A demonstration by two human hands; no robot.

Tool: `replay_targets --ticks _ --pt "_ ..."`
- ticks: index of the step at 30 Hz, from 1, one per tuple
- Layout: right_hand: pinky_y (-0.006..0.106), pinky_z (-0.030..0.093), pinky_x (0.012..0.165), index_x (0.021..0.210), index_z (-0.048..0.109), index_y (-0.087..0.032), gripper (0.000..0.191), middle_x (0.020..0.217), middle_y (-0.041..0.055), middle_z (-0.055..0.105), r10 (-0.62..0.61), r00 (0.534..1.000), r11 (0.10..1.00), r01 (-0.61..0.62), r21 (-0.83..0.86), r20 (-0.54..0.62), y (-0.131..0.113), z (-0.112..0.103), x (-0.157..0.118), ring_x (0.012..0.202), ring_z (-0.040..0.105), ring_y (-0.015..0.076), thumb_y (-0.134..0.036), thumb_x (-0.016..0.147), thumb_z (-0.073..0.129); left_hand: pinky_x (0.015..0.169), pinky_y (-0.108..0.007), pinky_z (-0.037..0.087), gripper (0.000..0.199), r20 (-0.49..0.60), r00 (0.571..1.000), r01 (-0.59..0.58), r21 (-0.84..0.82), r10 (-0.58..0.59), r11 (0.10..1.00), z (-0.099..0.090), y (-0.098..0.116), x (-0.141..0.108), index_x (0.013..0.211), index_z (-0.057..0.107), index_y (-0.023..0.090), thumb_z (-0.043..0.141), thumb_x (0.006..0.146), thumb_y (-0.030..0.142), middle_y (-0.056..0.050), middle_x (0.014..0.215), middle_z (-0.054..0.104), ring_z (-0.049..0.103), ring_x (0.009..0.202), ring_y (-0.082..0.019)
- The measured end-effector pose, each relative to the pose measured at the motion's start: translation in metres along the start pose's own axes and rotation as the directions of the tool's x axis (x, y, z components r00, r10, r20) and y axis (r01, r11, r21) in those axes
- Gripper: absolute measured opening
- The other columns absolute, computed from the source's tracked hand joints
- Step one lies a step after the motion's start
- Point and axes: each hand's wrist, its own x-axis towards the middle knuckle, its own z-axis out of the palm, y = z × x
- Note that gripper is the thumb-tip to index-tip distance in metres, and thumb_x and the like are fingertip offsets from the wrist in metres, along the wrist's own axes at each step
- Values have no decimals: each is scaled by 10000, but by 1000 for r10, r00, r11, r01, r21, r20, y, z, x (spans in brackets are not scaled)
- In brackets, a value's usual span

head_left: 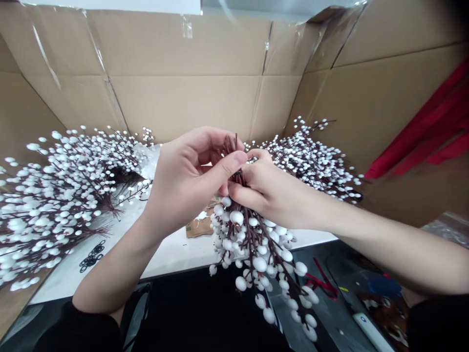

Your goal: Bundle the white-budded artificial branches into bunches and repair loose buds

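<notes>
Meeting near the centre of the head view, the left hand (pixel 185 171) and the right hand (pixel 269 183) surround the stems (pixel 236 140) of a bunch of white-berried branches (pixel 259 264). The right hand is closed around the dark brown stems, just above the berries (pixel 286 255). The left hand curls about the stem ends, thumb in front and fingers behind; whether it pinches them cannot be told. The bunch hangs head down through the lower centre, its stem ends pointing up. Left of frame: a heap of similar branches (pixel 54 195), with crumpled clear plastic (pixel 146 159) at its inner side and black rings (pixel 95 249) below, on a white table (pixel 172 254). Right of centre: a second heap (pixel 311 161), beyond the right hand. Below the left hand: a piece of brown cardboard (pixel 198 230). Background: cardboard walls (pixel 183 98), with red fabric (pixel 432 122) at the right edge. Lower right: a red ribbon (pixel 330 286) and a white oblong object (pixel 370 330), near each other
</notes>
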Motion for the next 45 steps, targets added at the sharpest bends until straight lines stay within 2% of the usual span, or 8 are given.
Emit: replay_targets --ticks 5,10,15,19,24,31,37,45 --pt "347 355 915 862 629 -180 225 852 0 669 -61 996 973 46 227 59 2 6 0 873 584 155 -172 906 408 374 -168 434 93 133 981 150 -59 -141 987 -8 2 1 870 668 147 668 777 148 -1 746 644 510 422 -44" --pt "291 432 886 940 667 -175 251 957 18 691 -87 989 924 36 381 117 5 15 0 936 606 153 -170 923 417 385 -165 436 168 327 913 281 -71 -244 957 -24 -3 -3 951 697 142 665 797 199 -21 724 658 520 428 -52" --pt "300 420 981 933 706 -156 277 1021 35 697 -92 982 890 7 456 165 4 17 0 1038 596 163 -177 930 430 498 -175 495 301 474 848 361 -190 -236 913 -39 -17 -8 1104 686 200 671 805 175 -60 984 699 620 600 -84" --pt "299 449 966 933 727 -129 313 1012 50 704 -149 959 849 -1 528 242 2 19 2 1023 604 159 -148 926 414 523 -174 491 299 520 829 395 -280 -207 875 -42 -32 -10 1090 700 216 703 792 209 -48 925 712 619 595 -81" --pt "288 472 931 943 737 -120 341 946 43 723 -114 943 833 -80 547 312 -1 27 2 958 630 154 -133 916 398 513 -171 469 166 457 846 458 -361 -275 812 -35 -39 -19 876 709 172 747 750 274 -18 780 682 609 578 -84" --pt "294 449 981 894 734 -100 381 996 55 730 -120 946 730 -121 673 300 9 46 8 1005 635 161 -129 909 354 488 -172 436 165 295 864 493 -326 -409 806 -32 -46 -28 793 671 148 750 741 283 -12 725 661 577 585 -91" --pt "298 497 872 922 677 -101 336 959 68 731 -80 954 637 -174 751 289 24 51 18 884 657 150 -270 963 391 499 -184 462 147 166 913 408 -296 -374 864 -34 -57 -18 778 682 155 747 744 281 -8 703 664 594 582 -97" --pt "310 472 862 876 659 -119 376 905 72 710 -108 985 575 -51 817 138 24 41 24 872 632 154 -390 973 417 312 -195 418 208 107 952 308 -336 -289 890 -29 -52 -6 786 661 159 758 717 330 7 602 648 564 386 -110"
